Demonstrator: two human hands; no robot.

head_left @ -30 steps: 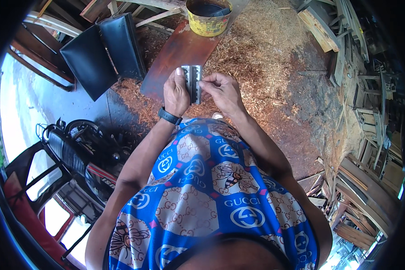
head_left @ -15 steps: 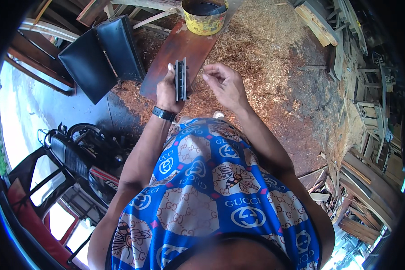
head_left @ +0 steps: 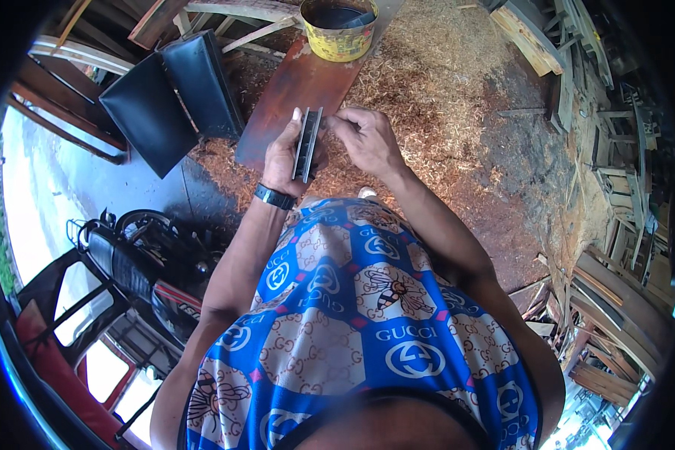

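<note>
A long, narrow dark grey channel-shaped piece [head_left: 302, 159], with raised side rails and small cross ribs between them, stands tilted in my left hand [head_left: 280, 159]. My left thumb lies along its near side while the other fingers wrap behind it. To the right, my right hand [head_left: 373, 144] is closed, thumb and forefinger pinched together close to the upper part of the piece. Whatever those fingertips hold is too small to make out. A dark watch [head_left: 274, 196] circles my left wrist.
Beyond my hands lies a reddish-brown board [head_left: 277, 112] with a yellow bucket [head_left: 339, 43] on its far end. Wood shavings [head_left: 435, 105] cover the floor. Black padded panels [head_left: 148, 112] and a motorcycle [head_left: 139, 251] stand left; stacked timber [head_left: 622, 300] lines the right.
The channel-shaped piece has tilted, its top leaning right, and sits slightly lower. My right hand has moved a little left toward it, its fingers curling in more.
</note>
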